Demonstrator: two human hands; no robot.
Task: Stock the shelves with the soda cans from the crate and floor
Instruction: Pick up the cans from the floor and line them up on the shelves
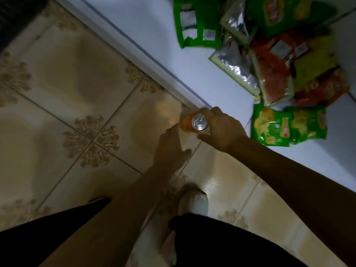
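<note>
Right hand fingers wrap the orange soda can near its top rim, can upright, just off the shelf edge over the floor. Left hand fingers spread, holding nothing, tips beside the can. Risk: top-only grip looks shallow; a knock against the shelf lip could slip or tip it. Snack bags crowd the far side, so landing room may be tight

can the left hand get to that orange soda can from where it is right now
Probably yes. The left hand hovers open just beside the orange soda can, with nothing between them. The right hand already grips the can from the far side, leaving the near side exposed.
</note>
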